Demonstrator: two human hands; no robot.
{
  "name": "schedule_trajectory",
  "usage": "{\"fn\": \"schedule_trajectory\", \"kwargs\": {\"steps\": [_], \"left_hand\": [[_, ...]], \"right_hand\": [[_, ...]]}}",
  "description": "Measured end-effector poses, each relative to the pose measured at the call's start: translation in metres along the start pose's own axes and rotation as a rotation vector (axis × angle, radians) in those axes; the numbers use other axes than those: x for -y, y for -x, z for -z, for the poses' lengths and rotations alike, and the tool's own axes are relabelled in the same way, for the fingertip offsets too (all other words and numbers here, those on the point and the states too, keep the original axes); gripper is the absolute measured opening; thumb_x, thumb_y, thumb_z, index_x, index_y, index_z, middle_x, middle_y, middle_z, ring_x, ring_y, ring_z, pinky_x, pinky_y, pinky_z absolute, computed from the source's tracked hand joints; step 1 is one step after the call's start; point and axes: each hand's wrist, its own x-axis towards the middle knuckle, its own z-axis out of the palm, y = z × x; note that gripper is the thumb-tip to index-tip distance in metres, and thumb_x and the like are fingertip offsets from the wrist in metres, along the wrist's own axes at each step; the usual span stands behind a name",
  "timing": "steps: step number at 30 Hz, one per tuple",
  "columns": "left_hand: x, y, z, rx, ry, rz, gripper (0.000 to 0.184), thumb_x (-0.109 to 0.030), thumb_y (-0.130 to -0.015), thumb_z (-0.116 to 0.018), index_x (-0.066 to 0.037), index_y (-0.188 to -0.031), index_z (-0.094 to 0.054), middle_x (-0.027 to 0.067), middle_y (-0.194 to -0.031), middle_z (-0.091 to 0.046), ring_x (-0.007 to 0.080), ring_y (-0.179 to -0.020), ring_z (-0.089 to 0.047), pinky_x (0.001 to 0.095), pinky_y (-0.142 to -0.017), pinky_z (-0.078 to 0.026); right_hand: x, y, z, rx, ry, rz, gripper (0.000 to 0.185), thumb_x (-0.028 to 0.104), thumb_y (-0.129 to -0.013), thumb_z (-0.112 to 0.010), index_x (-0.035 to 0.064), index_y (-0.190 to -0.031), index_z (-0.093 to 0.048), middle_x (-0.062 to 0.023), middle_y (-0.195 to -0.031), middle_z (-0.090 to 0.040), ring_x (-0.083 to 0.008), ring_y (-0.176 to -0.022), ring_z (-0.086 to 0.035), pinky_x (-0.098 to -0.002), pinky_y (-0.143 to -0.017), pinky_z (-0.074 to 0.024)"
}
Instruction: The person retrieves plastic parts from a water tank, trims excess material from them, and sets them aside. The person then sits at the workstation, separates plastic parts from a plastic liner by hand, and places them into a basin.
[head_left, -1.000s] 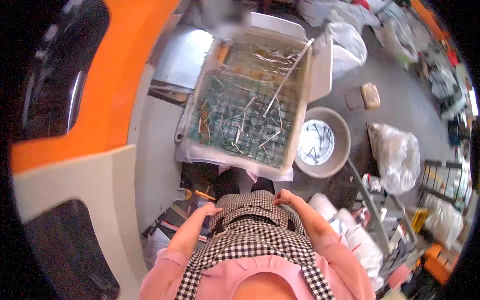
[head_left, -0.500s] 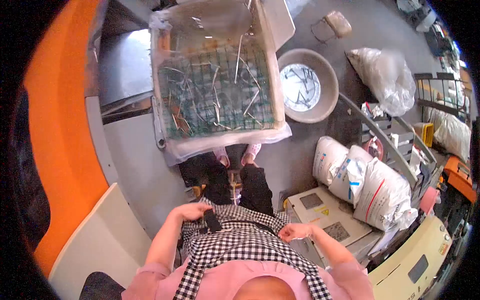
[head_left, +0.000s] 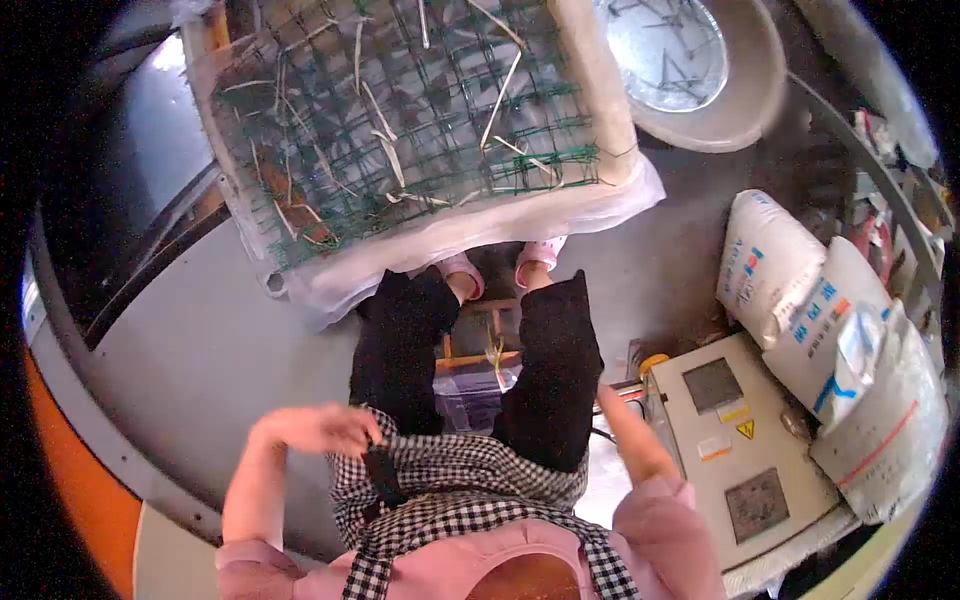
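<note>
Looking down in the head view, the person's right hand has its fingers partly curled at the upper end of a black strap against a checked apron; whether it grips cannot be told. The left hand, blurred, is beside the black trousers; its opening and any hold cannot be told. Ahead, pale strips lie over green mesh in a pale-rimmed bin, with a round basin to its right.
</note>
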Motion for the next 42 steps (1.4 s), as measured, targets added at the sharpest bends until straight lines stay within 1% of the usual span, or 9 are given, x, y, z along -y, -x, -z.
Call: {"fn": "schedule_trajectory", "kwargs": {"steps": [7,19,25,26,29,33,36,39,42], "left_hand": [[-0.023,-0.103,0.135,-0.888,-0.010,-0.316,0.021,-0.010,-0.085,-0.057,0.001,-0.102,-0.052,0.0071,-0.082,-0.060,0.0125,-0.081,-0.057,0.0262,-0.074,-0.046],[-0.042,-0.213,0.200,-0.950,-1.284,-0.130,0.052,-0.036,-0.068,-0.070,0.000,-0.097,-0.048,0.0182,-0.085,-0.059,0.0358,-0.081,-0.058,0.0426,-0.068,-0.047],[-0.010,-0.262,0.179,-0.886,-1.607,-0.164,0.049,-0.033,-0.066,-0.070,0.005,-0.087,-0.048,0.0186,-0.069,-0.060,0.0330,-0.067,-0.062,0.0411,-0.059,-0.049],[-0.007,-0.263,0.177,-0.939,-1.613,-0.179,0.021,-0.015,-0.075,-0.051,0.001,-0.088,-0.051,0.0183,-0.071,-0.061,0.0348,-0.066,-0.061,0.0444,-0.056,-0.049],[-0.012,-0.236,0.179,-1.043,-1.532,-0.154,0.014,-0.015,-0.075,-0.050,-0.004,-0.083,-0.055,0.0156,-0.075,-0.061,0.0347,-0.070,-0.061,0.0448,-0.059,-0.049],[-0.017,-0.200,0.200,-1.683,-1.221,-0.265,0.012,-0.013,-0.073,-0.054,-0.009,-0.083,-0.059,0.0148,-0.081,-0.060,0.0335,-0.078,-0.060,0.0438,-0.065,-0.048],[-0.030,-0.207,0.180,-1.726,-1.151,-0.394,0.028,-0.011,-0.073,-0.056,-0.005,-0.100,-0.054,0.0212,-0.101,-0.054,0.0365,-0.082,-0.059,0.0436,-0.070,-0.049],[-0.035,-0.245,0.174,-1.526,-1.582,-0.821,0.042,-0.012,-0.074,-0.054,-0.001,-0.114,-0.045,0.0283,-0.125,-0.036,0.0420,-0.099,-0.052,0.0450,-0.086,-0.044],[-0.043,-0.260,0.159,-1.360,-1.884,-0.665,0.046,-0.013,-0.077,-0.048,-0.002,-0.121,-0.043,0.0283,-0.134,-0.024,0.0519,-0.120,-0.028,0.0596,-0.098,-0.024]], "right_hand": [[0.073,-0.150,0.054,-0.278,0.244,-0.003,0.044,0.026,-0.083,-0.057,0.0053,-0.121,-0.047,-0.0119,-0.108,-0.057,-0.0214,-0.096,-0.057,-0.0343,-0.083,-0.0453],[0.023,-0.109,0.117,-0.319,0.458,0.215,0.044,0.024,-0.079,-0.062,0.0028,-0.116,-0.051,-0.0154,-0.109,-0.057,-0.0257,-0.098,-0.056,-0.0372,-0.086,-0.0430],[0.093,-0.035,0.225,-0.833,0.148,0.393,0.037,0.020,-0.076,-0.065,0.0023,-0.107,-0.057,-0.0168,-0.103,-0.060,-0.0275,-0.093,-0.059,-0.0362,-0.079,-0.0467],[0.111,-0.017,0.237,-0.852,0.166,0.496,0.033,0.016,-0.076,-0.063,0.0028,-0.106,-0.057,-0.0158,-0.096,-0.060,-0.0256,-0.086,-0.060,-0.0341,-0.075,-0.0471],[0.139,0.003,0.260,-1.009,0.295,0.465,0.026,0.017,-0.077,-0.062,0.0012,-0.098,-0.059,-0.0178,-0.088,-0.062,-0.0271,-0.078,-0.062,-0.0331,-0.071,-0.0483],[0.177,0.006,0.273,-1.127,0.172,0.627,0.035,0.018,-0.076,-0.063,0.0008,-0.105,-0.056,-0.0203,-0.097,-0.059,-0.0277,-0.090,-0.059,-0.0344,-0.078,-0.0456],[0.201,-0.011,0.277,-1.346,0.541,0.798,0.056,0.025,-0.072,-0.067,0.0007,-0.117,-0.047,-0.0199,-0.115,-0.050,-0.0307,-0.106,-0.049,-0.0370,-0.088,-0.0394],[0.234,0.000,0.276,-1.432,0.995,0.316,0.076,0.033,-0.064,-0.072,0.0017,-0.125,-0.038,-0.0170,-0.124,-0.042,-0.0328,-0.113,-0.041,-0.0393,-0.092,-0.0353],[0.248,-0.004,0.291,-1.486,1.248,0.391,0.073,0.038,-0.058,-0.072,0.0037,-0.116,-0.044,-0.0141,-0.111,-0.049,-0.0293,-0.103,-0.047,-0.0398,-0.084,-0.0417]]}}
